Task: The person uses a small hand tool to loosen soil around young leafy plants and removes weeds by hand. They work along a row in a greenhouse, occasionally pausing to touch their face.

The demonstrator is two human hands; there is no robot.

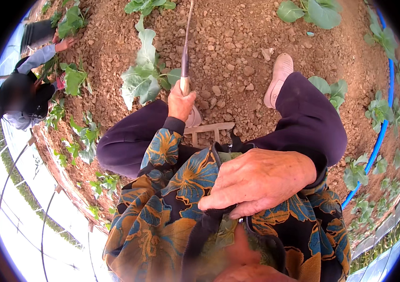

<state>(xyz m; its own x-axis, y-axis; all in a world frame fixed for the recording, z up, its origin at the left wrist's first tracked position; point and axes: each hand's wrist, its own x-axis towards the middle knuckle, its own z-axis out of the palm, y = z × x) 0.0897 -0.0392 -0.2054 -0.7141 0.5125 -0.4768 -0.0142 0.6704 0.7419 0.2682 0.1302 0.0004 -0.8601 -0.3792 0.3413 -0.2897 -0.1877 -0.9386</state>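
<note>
My left hand [181,102] is closed around the pale wooden handle [184,85] of a long-shafted tool with a dark metal socket [185,63]. Its thin shaft points away from me, and its far end is out of view. My right hand [261,181] lies across the front of a patterned jacket [182,176], its fingers bent at the dark edge of the open zip. Whether it pinches the cloth cannot be told. Just beyond my left hand stands a leafy young plant [145,79]. A wooden slatted piece [214,127] shows between my legs.
At the far left, a person [20,93] in dark clothing reaches among plants, near a black container [39,33]. A blue hose [379,137] curves along the right, beside rows of young plants [379,110]. Cloddy brown soil [235,46] lies ahead, with a plant [321,12] growing there.
</note>
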